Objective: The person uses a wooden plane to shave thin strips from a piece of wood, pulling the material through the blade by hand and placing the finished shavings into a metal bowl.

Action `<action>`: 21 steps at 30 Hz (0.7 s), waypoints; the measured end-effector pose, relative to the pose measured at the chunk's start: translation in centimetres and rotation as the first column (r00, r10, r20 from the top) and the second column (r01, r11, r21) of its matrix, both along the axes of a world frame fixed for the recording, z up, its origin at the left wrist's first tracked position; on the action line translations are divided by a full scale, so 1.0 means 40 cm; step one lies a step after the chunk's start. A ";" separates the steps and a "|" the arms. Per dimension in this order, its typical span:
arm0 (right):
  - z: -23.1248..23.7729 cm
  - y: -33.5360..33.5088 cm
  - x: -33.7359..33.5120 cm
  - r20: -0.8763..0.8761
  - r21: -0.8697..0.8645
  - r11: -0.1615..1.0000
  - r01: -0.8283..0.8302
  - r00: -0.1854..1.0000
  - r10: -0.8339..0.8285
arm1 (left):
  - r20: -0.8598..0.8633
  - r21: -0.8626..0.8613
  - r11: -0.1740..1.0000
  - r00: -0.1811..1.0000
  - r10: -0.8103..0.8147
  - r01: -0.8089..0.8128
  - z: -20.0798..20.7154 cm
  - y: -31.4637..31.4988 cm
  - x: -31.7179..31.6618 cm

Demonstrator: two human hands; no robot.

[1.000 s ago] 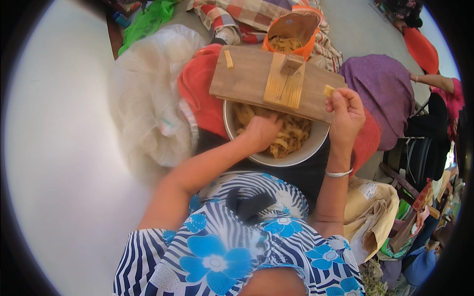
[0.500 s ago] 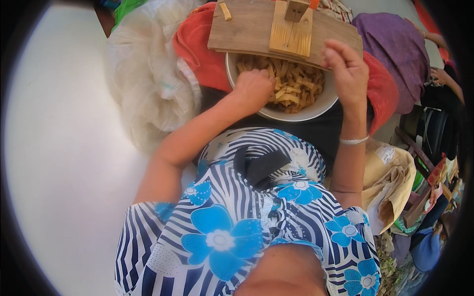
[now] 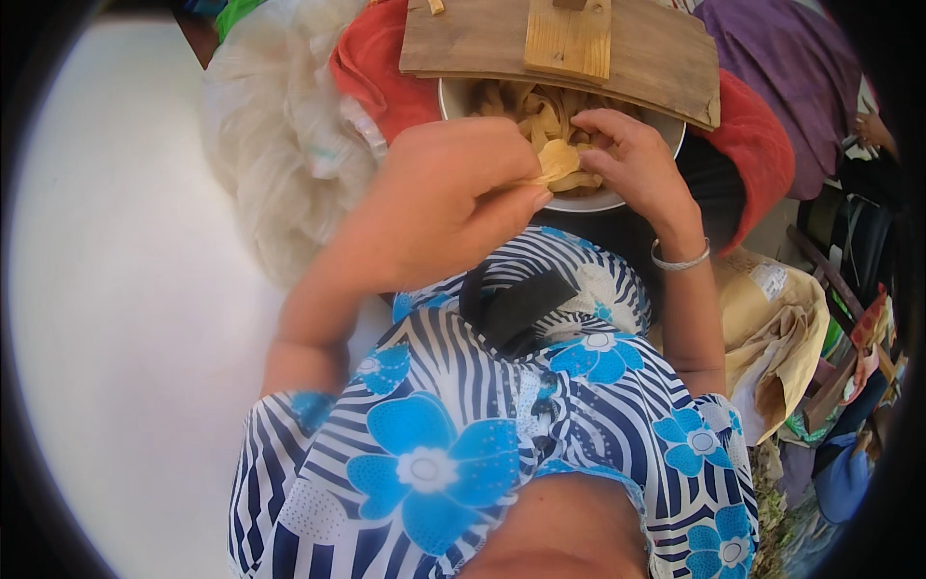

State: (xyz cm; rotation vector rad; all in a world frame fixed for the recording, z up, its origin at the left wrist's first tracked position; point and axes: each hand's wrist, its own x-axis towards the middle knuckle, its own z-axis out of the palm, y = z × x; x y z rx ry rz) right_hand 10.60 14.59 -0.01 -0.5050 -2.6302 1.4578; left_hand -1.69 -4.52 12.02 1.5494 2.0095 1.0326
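Observation:
A flat tan strip (image 3: 557,161) is pinched by its lower end between the thumb and fingers of my left hand (image 3: 453,193), which is closed and a little blurred. It is held up over a white bowl (image 3: 581,205) in front of me. More tan curled strips (image 3: 540,106) lie in the bowl; what they are made of I cannot tell. My right hand (image 3: 637,169) is beside the held strip, fingers bent, with a gap between thumb and forefinger. Whether its thumb touches the strip is unclear.
A wooden board (image 3: 463,43) with a smaller wood block (image 3: 569,39) on it covers the bowl's far side. Red cloth (image 3: 376,72) shows on both sides. Crumpled clear plastic (image 3: 280,154) is at left, a brown paper sack (image 3: 772,318) at right. Another person's hand (image 3: 875,130) shows at far right.
My left hand has risen out of the bowl toward me with a tan strip. My right hand has come down and inward from the board's edge to beside that strip.

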 end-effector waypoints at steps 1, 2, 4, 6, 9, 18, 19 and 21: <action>-0.003 -0.004 0.006 0.037 -0.075 0.996 -0.043 0.998 0.046 | 0.111 0.062 0.997 0.993 0.041 -0.048 0.028 -0.009 0.006; -0.007 -0.009 0.012 0.069 -0.151 0.985 -0.082 0.993 0.094 | 0.223 0.117 0.988 0.972 0.073 -0.101 0.057 -0.019 0.011; -0.023 -0.012 0.014 0.120 -0.112 0.971 -0.213 0.967 0.226 | 0.393 0.322 0.929 0.918 0.042 -0.181 0.070 -0.041 -0.004; -0.039 -0.026 0.025 -0.009 -0.254 0.952 -0.171 0.985 0.175 | 0.440 0.505 0.850 0.892 -0.105 -0.149 0.084 -0.062 -0.026; 0.004 -0.038 0.032 -0.087 -0.408 0.901 -0.147 0.989 0.122 | 0.435 0.560 0.827 0.870 -0.233 -0.058 0.109 -0.068 -0.040; -0.039 0.000 0.066 0.046 -0.401 0.914 0.058 0.998 -0.043 | 0.343 0.414 0.845 0.918 0.199 -0.338 0.080 -0.044 -0.050; -0.019 0.028 0.077 0.011 -0.481 0.871 0.099 0.994 -0.107 | 0.303 0.380 0.827 0.900 0.312 -0.415 0.078 -0.046 -0.047; -0.010 0.084 0.113 -0.126 -0.637 0.755 0.154 0.946 -0.299 | 0.265 0.183 0.881 0.885 0.384 -0.437 0.068 -0.047 -0.058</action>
